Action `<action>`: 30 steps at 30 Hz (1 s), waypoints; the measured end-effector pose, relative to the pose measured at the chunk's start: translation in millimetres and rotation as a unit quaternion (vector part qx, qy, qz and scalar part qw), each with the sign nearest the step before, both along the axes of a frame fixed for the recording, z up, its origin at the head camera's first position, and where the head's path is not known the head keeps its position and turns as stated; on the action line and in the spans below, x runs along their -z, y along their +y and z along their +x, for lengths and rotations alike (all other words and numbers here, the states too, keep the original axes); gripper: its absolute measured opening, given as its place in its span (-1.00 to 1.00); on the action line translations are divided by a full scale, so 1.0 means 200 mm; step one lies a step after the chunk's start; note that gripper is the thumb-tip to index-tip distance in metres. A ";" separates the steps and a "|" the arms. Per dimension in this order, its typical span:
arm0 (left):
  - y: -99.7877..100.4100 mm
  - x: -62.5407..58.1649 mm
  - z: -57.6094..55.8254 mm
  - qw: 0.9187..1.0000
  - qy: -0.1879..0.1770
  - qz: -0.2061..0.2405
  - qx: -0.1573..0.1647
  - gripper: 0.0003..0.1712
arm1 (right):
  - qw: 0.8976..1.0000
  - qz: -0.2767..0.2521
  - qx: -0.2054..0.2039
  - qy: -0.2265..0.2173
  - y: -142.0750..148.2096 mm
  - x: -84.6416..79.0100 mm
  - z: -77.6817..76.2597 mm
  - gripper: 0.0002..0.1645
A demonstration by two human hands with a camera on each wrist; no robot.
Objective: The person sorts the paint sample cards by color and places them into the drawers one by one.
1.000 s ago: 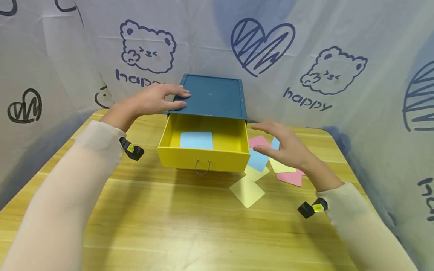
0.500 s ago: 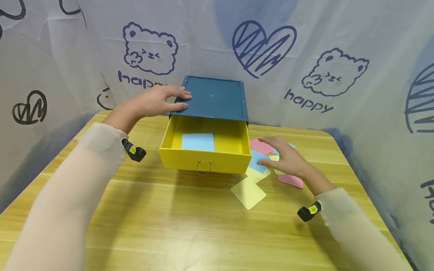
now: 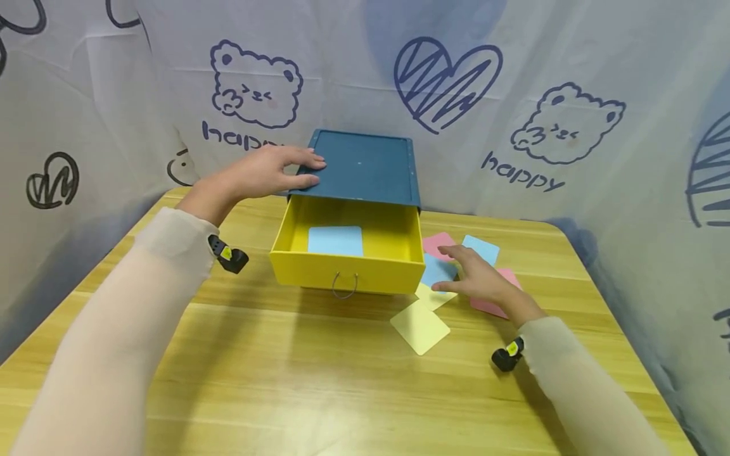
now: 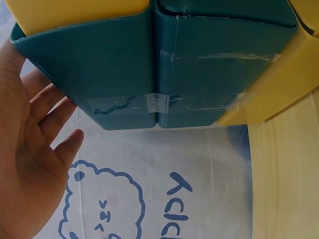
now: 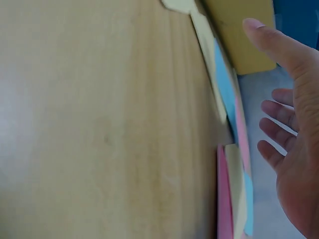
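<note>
A dark blue box stands at the back of the wooden table, its yellow drawer pulled out with a light blue card lying inside. My left hand rests flat on the box's left top corner, fingers straight; the left wrist view shows the palm beside the box's side. My right hand hovers low with fingers spread over a scatter of blue, pink and yellow cards right of the drawer, holding nothing.
A white printed cloth walls in the table at the back and both sides. The drawer has a small wire handle on its front. Bare wood stretches toward the table's near edge.
My right hand has dropped and moved forward toward the cards beside the drawer. The left hand has stayed on the box.
</note>
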State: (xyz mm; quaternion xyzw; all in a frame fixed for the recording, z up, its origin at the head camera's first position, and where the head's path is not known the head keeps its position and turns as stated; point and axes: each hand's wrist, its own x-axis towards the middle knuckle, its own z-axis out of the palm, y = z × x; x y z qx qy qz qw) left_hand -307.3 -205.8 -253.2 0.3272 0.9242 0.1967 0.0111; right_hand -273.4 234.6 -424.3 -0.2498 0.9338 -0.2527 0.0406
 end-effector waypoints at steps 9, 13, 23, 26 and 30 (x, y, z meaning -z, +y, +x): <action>0.00 0.00 -0.01 1.000 -0.002 -0.003 -0.002 -0.37 | 0.999 0.028 0.001 0.019 -0.01 0.09 -0.06 0.19; 0.00 0.00 -0.01 1.000 0.002 -0.008 -0.003 -0.37 | 0.999 0.038 -0.002 0.028 -0.01 0.10 -0.07 0.15; 0.01 -0.01 0.00 1.000 0.005 -0.004 -0.002 -0.39 | 0.998 0.055 0.008 0.022 -0.02 0.07 -0.07 0.05; 0.01 0.00 0.01 1.000 0.001 -0.003 -0.003 -0.38 | 0.997 0.072 0.018 0.011 -0.02 0.05 -0.06 0.10; 0.01 0.00 0.02 1.000 0.006 -0.002 -0.002 -0.39 | 0.996 0.087 0.016 0.001 -0.02 0.03 -0.06 0.09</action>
